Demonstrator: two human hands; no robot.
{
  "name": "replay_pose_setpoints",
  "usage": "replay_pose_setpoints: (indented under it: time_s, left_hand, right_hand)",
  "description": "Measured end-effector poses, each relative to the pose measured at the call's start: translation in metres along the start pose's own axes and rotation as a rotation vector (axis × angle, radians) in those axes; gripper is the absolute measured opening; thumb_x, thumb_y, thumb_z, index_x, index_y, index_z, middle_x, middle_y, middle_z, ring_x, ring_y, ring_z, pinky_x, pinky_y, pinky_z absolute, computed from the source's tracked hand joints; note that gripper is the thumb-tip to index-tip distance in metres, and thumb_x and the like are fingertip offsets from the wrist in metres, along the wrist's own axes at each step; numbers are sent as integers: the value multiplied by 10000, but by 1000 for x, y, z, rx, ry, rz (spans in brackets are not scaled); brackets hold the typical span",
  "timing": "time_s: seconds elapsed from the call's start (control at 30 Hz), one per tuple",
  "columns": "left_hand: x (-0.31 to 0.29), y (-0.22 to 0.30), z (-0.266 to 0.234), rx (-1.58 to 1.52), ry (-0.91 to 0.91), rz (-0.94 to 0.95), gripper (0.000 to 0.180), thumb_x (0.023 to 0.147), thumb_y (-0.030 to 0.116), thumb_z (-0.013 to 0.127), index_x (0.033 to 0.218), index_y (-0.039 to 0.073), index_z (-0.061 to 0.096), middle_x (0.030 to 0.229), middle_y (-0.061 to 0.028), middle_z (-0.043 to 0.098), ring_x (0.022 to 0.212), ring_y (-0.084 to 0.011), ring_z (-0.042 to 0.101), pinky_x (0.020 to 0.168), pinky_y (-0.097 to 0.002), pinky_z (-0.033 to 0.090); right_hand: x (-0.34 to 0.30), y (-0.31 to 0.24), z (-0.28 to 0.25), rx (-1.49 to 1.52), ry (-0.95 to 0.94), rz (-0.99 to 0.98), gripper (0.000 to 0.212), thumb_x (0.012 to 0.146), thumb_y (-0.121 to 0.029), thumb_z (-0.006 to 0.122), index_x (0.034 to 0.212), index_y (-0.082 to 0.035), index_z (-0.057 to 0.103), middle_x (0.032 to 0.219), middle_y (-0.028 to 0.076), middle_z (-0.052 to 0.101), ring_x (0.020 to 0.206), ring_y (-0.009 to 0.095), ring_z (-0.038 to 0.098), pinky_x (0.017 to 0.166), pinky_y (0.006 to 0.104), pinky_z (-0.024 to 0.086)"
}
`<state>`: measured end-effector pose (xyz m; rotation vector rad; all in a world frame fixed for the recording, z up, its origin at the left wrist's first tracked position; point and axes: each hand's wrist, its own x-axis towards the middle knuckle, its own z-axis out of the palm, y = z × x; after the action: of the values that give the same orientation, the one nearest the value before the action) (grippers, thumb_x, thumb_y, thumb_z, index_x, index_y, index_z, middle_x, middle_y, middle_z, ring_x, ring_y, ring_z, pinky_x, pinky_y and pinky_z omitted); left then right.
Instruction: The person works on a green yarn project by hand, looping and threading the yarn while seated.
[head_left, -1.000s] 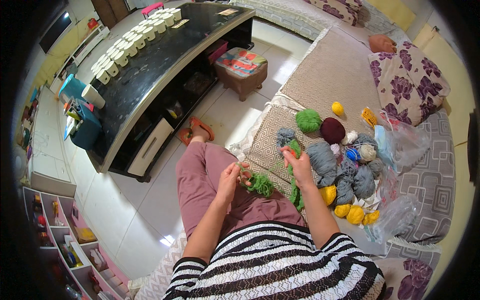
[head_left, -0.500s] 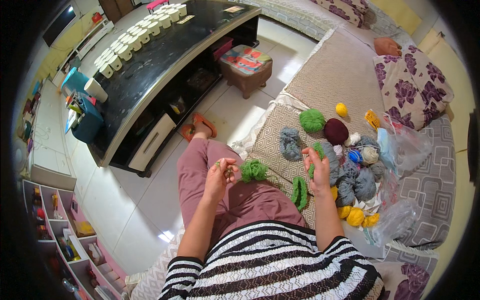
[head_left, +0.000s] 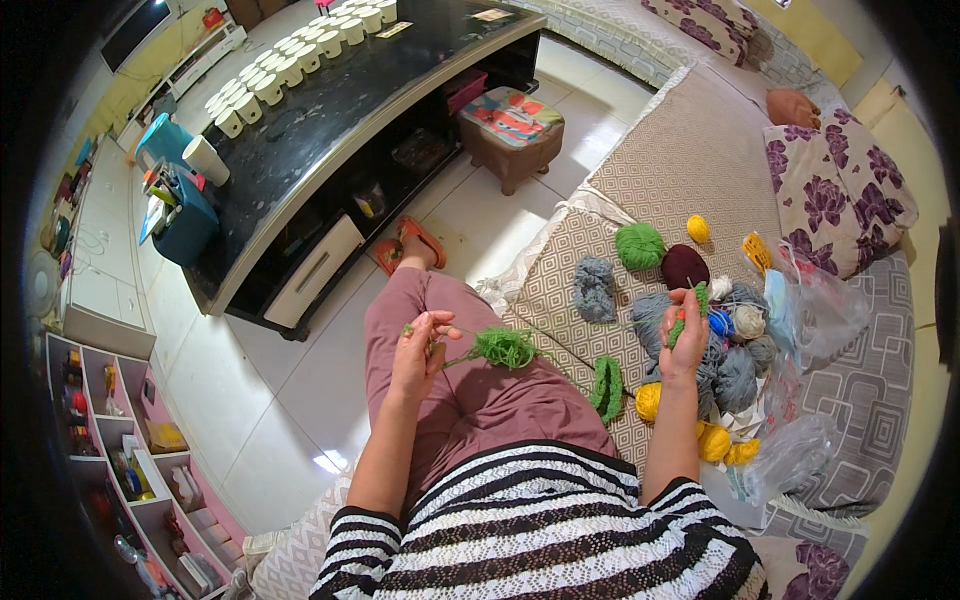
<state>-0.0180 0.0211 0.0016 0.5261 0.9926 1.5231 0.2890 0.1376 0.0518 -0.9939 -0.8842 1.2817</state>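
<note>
Two bare hands are showing, one left hand [head_left: 412,358] and one right hand [head_left: 684,348]. One loose, bright green tangle of yarn [head_left: 503,347] is lying on the mauve trousers [head_left: 490,400], and one narrow green knitted band [head_left: 606,390] is lying on the beige diamond-patterned sofa cover [head_left: 545,270]. One round green yarn ball [head_left: 639,246], one dark maroon yarn ball [head_left: 685,268] and one small yellow yarn ball [head_left: 697,229] are sitting farther up the cover. One separate, fluffy grey skein [head_left: 594,290] is resting left of a grey yarn heap [head_left: 735,380], whose pieces are overlapping too much to count. One blue ball [head_left: 719,322] is showing among them, and three yellow balls are showing around the right forearm, the leftmost being a rounded yellow ball [head_left: 648,402].

The left hand is holding a thin green strand between loosely curled fingers; the strand is running to the tangle, which is lying just right of that hand, between the two hands. The right hand is closing around a green knitted piece [head_left: 700,294], which is sticking up past the fingers, above the grey heap. The band is lying below and left of the right hand, apart from it; whether it is joining the held piece cannot be told.
</note>
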Motion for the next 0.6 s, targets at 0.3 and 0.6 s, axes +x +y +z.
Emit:
replay_pose_setpoints:
  time_s: [0.3, 0.6]
  left_hand:
    - [-3, 7, -1, -49, -35, 17, 272, 894, 248, 338, 933, 46, 515, 695, -57, 585, 330, -22, 236, 310, -157, 178]
    - [-3, 25, -10, -84, -32, 132, 183, 856, 172, 433, 934, 33, 523, 697, -57, 588, 439, -17, 365, 423, -142, 288]
  right_hand:
    - [8, -6, -18, 172, 34, -2, 318, 869, -336, 379, 801, -54, 510, 481, -17, 367, 371, 50, 268, 341, 192, 230]
    - [24, -19, -55, 353, 128, -79, 277, 871, -316, 388, 815, -66, 493, 489, -11, 363, 351, 61, 257, 327, 193, 217]
